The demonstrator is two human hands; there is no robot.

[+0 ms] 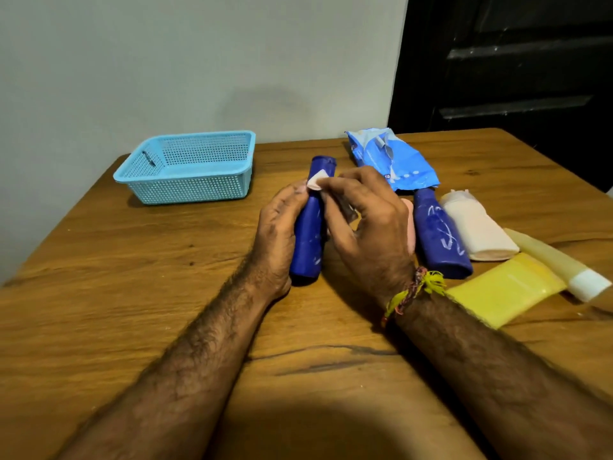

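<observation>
**One head-worn view, looking forward and down**

You are working with a single wide-angle camera, worn on your head. It faces forward and tilts down across the bench [132, 293] from your side of it. Both forearms run up from the bottom of the frame. They meet at your left hand [275, 234] and right hand [368, 227], just above the middle. The hands sit close to the lens. The blue basket [185, 190] at the far left and the wall [166, 61] behind it lie farther off. The wide lens bows the bench's edges, and a dark surface [514, 61] fills the upper right corner.
</observation>
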